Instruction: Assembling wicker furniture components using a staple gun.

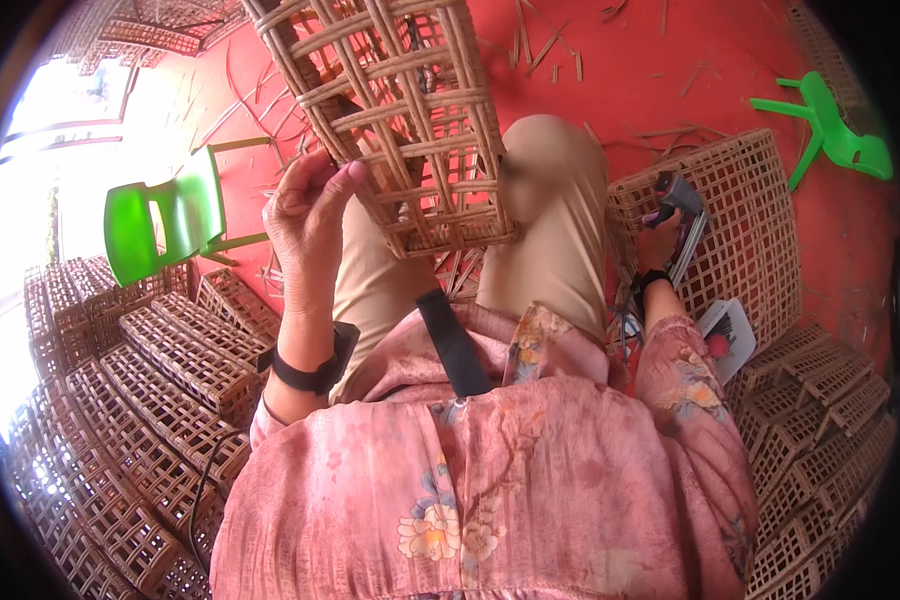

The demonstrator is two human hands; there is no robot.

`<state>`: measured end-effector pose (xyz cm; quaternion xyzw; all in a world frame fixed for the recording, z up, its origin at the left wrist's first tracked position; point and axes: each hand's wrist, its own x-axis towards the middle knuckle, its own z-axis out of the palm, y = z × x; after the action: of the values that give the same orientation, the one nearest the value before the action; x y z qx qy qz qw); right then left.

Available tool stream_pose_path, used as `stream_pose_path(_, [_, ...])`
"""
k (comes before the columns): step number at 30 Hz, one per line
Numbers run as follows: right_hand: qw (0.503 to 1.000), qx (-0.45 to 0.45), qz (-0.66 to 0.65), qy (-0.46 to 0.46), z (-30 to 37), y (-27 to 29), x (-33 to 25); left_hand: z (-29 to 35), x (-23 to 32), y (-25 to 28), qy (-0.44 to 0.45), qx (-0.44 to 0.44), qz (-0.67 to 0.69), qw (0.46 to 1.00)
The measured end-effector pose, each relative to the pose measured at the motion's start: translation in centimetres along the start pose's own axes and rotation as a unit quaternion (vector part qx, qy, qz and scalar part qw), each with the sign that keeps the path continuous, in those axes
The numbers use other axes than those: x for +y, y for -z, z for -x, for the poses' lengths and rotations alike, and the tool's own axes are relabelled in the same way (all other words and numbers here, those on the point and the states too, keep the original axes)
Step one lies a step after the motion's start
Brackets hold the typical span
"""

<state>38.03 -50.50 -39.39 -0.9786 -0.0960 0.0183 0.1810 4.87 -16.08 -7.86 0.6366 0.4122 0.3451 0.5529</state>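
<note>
An openwork basket [410, 110] of woven brown cane stands tilted between my knees, its narrow lower end toward me. My left hand [310, 200] is closed on the basket's left edge, thumb and fingers pinching the cane. Out to the right, away from the basket, my right hand [658, 243] wraps round a staple gun [685, 215] with a dark head and a long metal magazine. Part of its grip is hidden by the fingers. Behind the staple gun lies a large flat woven cane panel [750, 220].
Stacks of woven baskets stand at my left [120, 420] and right [820, 440]. A green chair [170, 215] is at the left, another green chair [835, 130] at the far right. Cane scraps litter the red floor [630, 70]. A white printed box [727, 338] sits by my right forearm.
</note>
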Motion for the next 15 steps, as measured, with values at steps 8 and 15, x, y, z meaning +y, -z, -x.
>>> stream_pose_path(8, [0.963, -0.037, -0.265, 0.031, -4.2, 4.9, -6.5, 1.9, -2.4, 0.0, -0.05, 0.011, -0.065, 0.997])
stream_pose_path(15, [0.759, -0.246, -0.527, 0.292, 7.2, 20.2, -29.9, 3.6, -4.1, -0.4, 0.036, -0.028, -0.09, 0.995])
